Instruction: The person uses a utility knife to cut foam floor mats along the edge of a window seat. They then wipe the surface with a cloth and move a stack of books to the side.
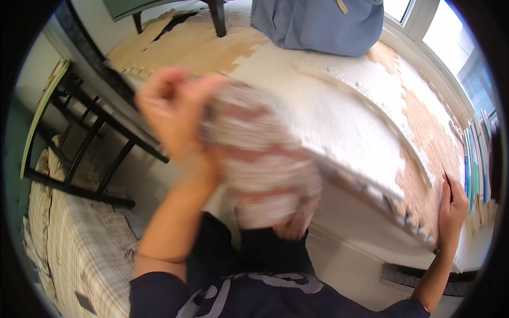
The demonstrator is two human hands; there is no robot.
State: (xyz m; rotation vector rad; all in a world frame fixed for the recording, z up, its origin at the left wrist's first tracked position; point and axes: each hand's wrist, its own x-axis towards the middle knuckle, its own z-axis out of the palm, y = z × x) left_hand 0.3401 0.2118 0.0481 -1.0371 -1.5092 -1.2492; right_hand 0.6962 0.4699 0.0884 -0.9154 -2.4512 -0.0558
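My left hand (173, 103) grips the upper end of a knitted cloth piece (262, 163) with beige and dusty-red stripes. Motion blurs both, and the fabric hangs down in front of my legs. Whether it is a sock, a sleeve or another item I cannot tell. Far to the right, my right hand (452, 204) pinches a thin, dark, pointed tool (447, 181) between thumb and fingers, its tip upward. That hand is over the right end of a raised ledge covered with white and tan interlocking mats (346, 115).
A grey fabric bag (314, 28) stands on the matting near the window (453, 35). Upright books (475, 159) line the right end. A loose mat strip (377, 111) curves across the ledge. At left are a black-framed chair (95, 131) and a plaid-covered seat or bed (79, 230).
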